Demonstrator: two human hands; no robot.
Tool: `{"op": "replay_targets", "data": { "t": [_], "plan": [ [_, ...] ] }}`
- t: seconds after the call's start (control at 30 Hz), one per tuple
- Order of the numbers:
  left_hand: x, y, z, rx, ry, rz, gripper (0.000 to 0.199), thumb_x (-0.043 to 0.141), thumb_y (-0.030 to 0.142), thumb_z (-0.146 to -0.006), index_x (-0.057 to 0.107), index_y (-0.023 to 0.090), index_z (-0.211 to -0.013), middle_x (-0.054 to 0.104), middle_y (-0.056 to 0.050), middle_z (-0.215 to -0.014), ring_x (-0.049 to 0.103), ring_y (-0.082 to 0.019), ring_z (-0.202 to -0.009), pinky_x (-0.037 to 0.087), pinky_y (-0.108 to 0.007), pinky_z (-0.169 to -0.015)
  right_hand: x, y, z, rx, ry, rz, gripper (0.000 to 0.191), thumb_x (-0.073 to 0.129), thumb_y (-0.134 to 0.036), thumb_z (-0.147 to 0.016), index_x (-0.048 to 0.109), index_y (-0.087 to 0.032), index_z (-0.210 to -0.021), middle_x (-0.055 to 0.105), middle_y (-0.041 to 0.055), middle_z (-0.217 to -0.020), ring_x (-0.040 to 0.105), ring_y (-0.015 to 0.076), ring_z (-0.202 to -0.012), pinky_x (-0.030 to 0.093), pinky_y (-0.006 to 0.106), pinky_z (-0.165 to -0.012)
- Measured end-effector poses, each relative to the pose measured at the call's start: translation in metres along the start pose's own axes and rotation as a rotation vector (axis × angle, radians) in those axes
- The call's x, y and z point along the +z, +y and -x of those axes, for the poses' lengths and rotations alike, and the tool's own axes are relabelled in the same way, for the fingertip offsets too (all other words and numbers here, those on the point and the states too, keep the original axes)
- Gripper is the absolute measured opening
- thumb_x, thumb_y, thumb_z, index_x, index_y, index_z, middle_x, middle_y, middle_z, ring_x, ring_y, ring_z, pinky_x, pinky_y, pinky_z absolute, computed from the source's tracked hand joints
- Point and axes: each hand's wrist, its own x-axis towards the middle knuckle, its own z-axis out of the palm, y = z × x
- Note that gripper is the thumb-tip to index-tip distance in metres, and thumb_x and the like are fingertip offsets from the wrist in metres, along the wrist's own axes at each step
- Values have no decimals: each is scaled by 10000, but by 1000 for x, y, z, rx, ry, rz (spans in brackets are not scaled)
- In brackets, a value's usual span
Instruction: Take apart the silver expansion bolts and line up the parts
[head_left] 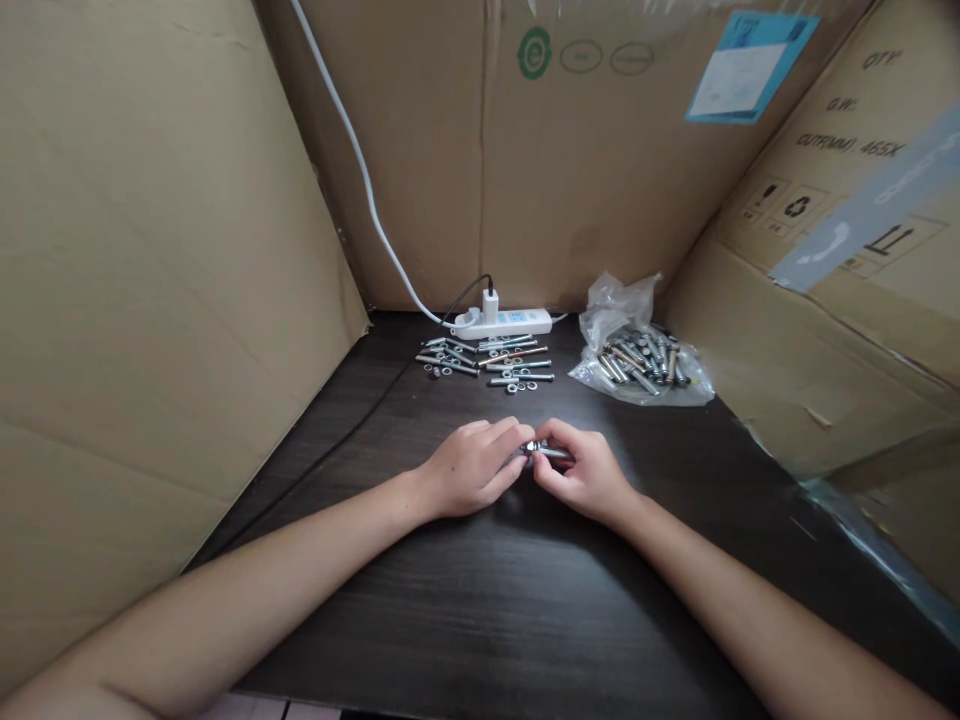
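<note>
Over the middle of the dark table, my left hand (480, 465) and my right hand (581, 468) meet around one metal bolt (553, 453). Its shiny shank lies sideways between my right thumb and fingers. At its left end a nut or collar (532, 446) shows between both sets of fingertips. My left fingers are closed on that end and cover part of it. Beyond my hands lie loose bolts (521, 366) in rough rows, with several washers (511, 389) and nuts among them.
A clear plastic bag (694, 388) of metal bolts lies at the back right. Behind the loose bolts sits a white power strip (525, 321) with a plugged-in charger (490, 303). A black cable (330, 452) crosses the table's left side. Cardboard walls (420, 150) enclose the table (480, 620).
</note>
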Motion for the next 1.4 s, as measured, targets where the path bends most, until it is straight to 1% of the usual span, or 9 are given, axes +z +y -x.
{"op": "replay_targets", "data": {
  "t": [0.17,0.47,0.57,0.63,0.73,0.97,1.2,1.33,1.4],
  "plan": [
    [-1,1,-1,-13,-20,-12,157,355,280,-947,472,185,-991,575,-27,-917,553,-154,-785,403,-280,-706,0,1,0,-9,8,15,53,545,-226,-751,560,-176,-759,571,-30,-587,482,76,-484,388,171,-493],
    [0,0,-4,-57,-63,-9,271,294,301,-969,490,175,-831,588,-10,-797,556,-144,-735,378,-284,-683,2,2,1,-4,-15,42,78,555,-243,-736,564,-184,-786,552,-38,-574,472,74,-473,386,169,-478],
    [-2,3,-3,-70,-44,-4,244,299,304,-961,492,178,-881,591,-15,-833,556,-149,-747,390,-291,-702,2,2,0,-10,-10,44,81,554,-240,-738,572,-181,-791,570,-34,-585,484,76,-479,395,170,-491],
    [-3,4,-2,-75,-11,3,176,357,303,-932,475,178,-973,587,-22,-891,554,-156,-766,399,-291,-704,1,2,0,-15,6,44,78,555,-239,-740,574,-180,-788,580,-33,-588,490,77,-478,395,173,-497],
    [-3,4,-1,-56,17,6,190,423,282,-888,438,177,-1046,570,-28,-924,545,-162,-776,407,-288,-700,0,1,0,-18,17,24,67,554,-233,-743,573,-178,-777,586,-34,-591,491,76,-477,395,173,-501],
    [-2,1,-1,-19,-27,-31,144,409,276,-899,487,189,-982,559,-15,-883,542,-154,-775,395,-283,-703,0,-1,1,-11,-1,6,59,548,-229,-743,568,-179,-768,566,-36,-581,470,73,-472,388,169,-487],
    [-1,-1,-3,-22,-70,-53,289,324,327,-954,512,171,-800,584,-19,-777,521,-154,-729,357,-291,-691,0,-1,1,-21,-22,24,58,544,-234,-739,558,-187,-769,541,-42,-561,455,74,-468,379,173,-484],
    [-2,-1,-3,-35,-75,-70,315,295,320,-967,514,172,-795,593,-17,-770,519,-159,-728,345,-300,-693,0,-1,0,-33,-24,29,62,548,-224,-734,562,-180,-775,547,-40,-565,455,70,-467,375,168,-477],
    [-3,0,-2,-62,-44,-41,268,309,326,-962,511,172,-877,600,-19,-823,530,-160,-754,356,-301,-707,0,-1,0,-28,-20,23,63,549,-226,-738,562,-179,-778,549,-39,-570,458,70,-468,380,167,-477]
  ]
}}
